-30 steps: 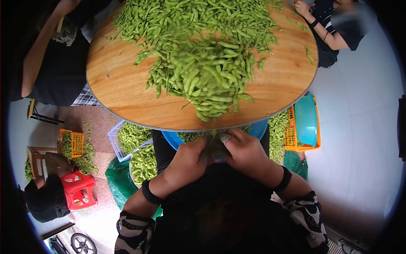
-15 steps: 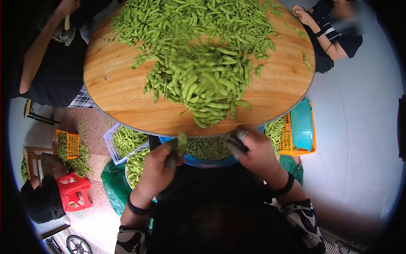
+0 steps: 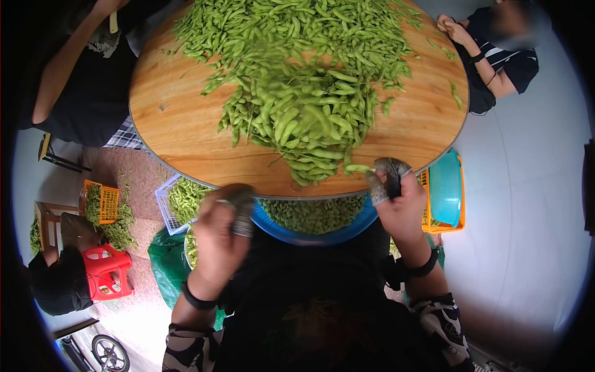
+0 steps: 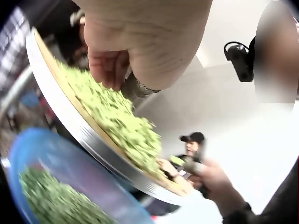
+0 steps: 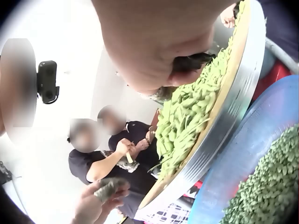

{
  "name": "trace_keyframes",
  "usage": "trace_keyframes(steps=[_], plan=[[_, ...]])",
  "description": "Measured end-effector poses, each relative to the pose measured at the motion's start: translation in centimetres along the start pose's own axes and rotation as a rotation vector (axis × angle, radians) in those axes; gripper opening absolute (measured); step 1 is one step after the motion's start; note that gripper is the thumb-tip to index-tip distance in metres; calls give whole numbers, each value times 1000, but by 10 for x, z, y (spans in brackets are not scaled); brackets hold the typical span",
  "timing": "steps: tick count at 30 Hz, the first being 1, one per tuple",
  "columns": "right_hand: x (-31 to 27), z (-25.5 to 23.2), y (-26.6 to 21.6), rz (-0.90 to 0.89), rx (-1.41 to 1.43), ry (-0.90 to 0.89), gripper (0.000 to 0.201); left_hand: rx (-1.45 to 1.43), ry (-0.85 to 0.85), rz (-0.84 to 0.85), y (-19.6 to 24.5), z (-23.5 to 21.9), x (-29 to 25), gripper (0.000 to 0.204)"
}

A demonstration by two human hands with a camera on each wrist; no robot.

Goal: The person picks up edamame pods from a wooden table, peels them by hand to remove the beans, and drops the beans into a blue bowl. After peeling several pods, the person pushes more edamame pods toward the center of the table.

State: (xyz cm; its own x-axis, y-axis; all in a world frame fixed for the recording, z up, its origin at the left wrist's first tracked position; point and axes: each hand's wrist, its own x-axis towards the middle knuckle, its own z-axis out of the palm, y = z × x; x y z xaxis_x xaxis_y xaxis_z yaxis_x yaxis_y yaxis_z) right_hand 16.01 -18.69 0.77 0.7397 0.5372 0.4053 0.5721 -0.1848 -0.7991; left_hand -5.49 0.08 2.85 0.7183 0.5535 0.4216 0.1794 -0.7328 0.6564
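Observation:
A large pile of green edamame pods (image 3: 297,93) covers a round wooden table (image 3: 180,130). My right hand (image 3: 379,177), its fingertips in grey covers, reaches over the near table edge and pinches one pod (image 3: 358,168) at the foot of the pile; the left wrist view shows the same pod (image 4: 180,161). My left hand (image 3: 232,214) hovers, blurred, beside the table edge over a blue basin (image 3: 322,239) full of pods. Its fingers are curled, and whether they hold anything is unclear. The basin (image 5: 261,135) sits under the table rim in front of my body.
Two other people sit at the table, one at the far left (image 3: 80,80) and one at the far right (image 3: 496,56). On the floor stand a white crate (image 3: 176,201), an orange crate (image 3: 105,201), a teal tub (image 3: 446,183) and a red stool (image 3: 105,273).
My hands were together below the table edge and have parted. The right rose to the pile and took a pod. The left moved down-left, and the pod it held is no longer seen.

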Motion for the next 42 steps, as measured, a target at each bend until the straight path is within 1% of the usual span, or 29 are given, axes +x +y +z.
trace_keyframes(steps=[1, 2, 3, 4, 5, 6, 7, 9, 10, 12, 13, 15, 17, 18, 20, 24, 26, 30, 32, 33, 34, 35, 36, 37, 38, 39, 40, 41, 42], plan=[[-7, 3, -4, -44, 112, 26, 24, -189, -232, -7, 7, 11, 1, 22], [-13, 2, -15, -74, 29, -12, 25, -367, -322, 63, 12, 27, 3, 21], [-17, 4, -22, -109, -17, -36, 23, -604, -386, -23, 21, 44, 5, 20], [-22, 10, -26, -177, 12, -47, 25, -764, -507, -176, 21, 55, 5, 20], [-26, 15, -29, -243, 41, -57, 28, -763, -496, -177, 24, 61, 7, 20], [-28, 19, -32, -304, -54, -73, 30, -1009, -469, -344, 28, 67, 10, 20], [-30, 24, -33, -374, -46, -70, 34, -1252, -438, -511, 29, 70, 10, 20], [-32, 25, -32, -331, -80, -125, 37, -1312, -424, -544, 25, 72, 8, 21], [-31, 24, -33, -330, -77, -128, 37, -1270, -384, -567, 23, 69, 8, 21], [-26, 21, -35, -207, 84, -311, 38, -1221, -346, -592, 18, 64, 7, 21], [-27, 21, -34, -203, 87, -311, 38, -1152, -326, -549, 13, 65, 3, 20], [-29, 21, -30, -58, 172, -460, 43, -1083, -311, -509, 8, 65, -2, 20], [-26, 19, -35, -23, 180, -523, 45, -842, -354, -349, 5, 64, -5, 18], [-25, 19, -37, 9, 188, -586, 47, -842, -356, -350, 5, 63, -5, 18], [-24, 18, -35, 20, 176, -613, 49, -608, -342, -187, 7, 60, -3, 19], [-23, 14, -33, 70, 243, -655, 53, -576, -384, -190, 6, 59, -1, 20], [-22, 11, -34, 124, 256, -678, 52, -650, -406, -226, 1, 64, -4, 22], [-19, 10, -38, 198, 285, -708, 50, -639, -371, -251, 8, 61, 1, 25], [-21, 15, -32, 205, 278, -698, 48, -277, -305, 51, 10, 58, 4, 25], [-22, 17, -28, 211, 268, -685, 47, -276, -307, 50, 11, 60, 4, 25], [-21, 19, -25, 215, 271, -684, 47, -93, -247, 185, 12, 62, 3, 22], [-20, 20, -22, 431, 428, -743, 43, 89, -188, 321, 13, 63, 1, 20], [-19, 21, -20, 648, 590, -792, 39, 90, -199, 324, 11, 63, 1, 20], [-18, 19, -22, 651, 599, -783, 39, -93, -244, 261, 6, 61, 4, 18], [-15, 15, -25, 870, 880, -807, 32, -275, -288, 195, 2, 59, 6, 17], [-14, 12, -27, 1088, 1164, -819, 26, -274, -297, 196, 0, 56, 6, 17], [-17, 12, -23, 1037, 1200, -891, 27, -787, -472, -180, -2, 52, 5, 16], [-18, 12, -24, 1037, 1209, -883, 27, -1286, -628, -582, -3, 50, 5, 15], [-18, 10, -25, 1067, 1246, -895, 25, -1461, -657, -642, -5, 53, 4, 19]])
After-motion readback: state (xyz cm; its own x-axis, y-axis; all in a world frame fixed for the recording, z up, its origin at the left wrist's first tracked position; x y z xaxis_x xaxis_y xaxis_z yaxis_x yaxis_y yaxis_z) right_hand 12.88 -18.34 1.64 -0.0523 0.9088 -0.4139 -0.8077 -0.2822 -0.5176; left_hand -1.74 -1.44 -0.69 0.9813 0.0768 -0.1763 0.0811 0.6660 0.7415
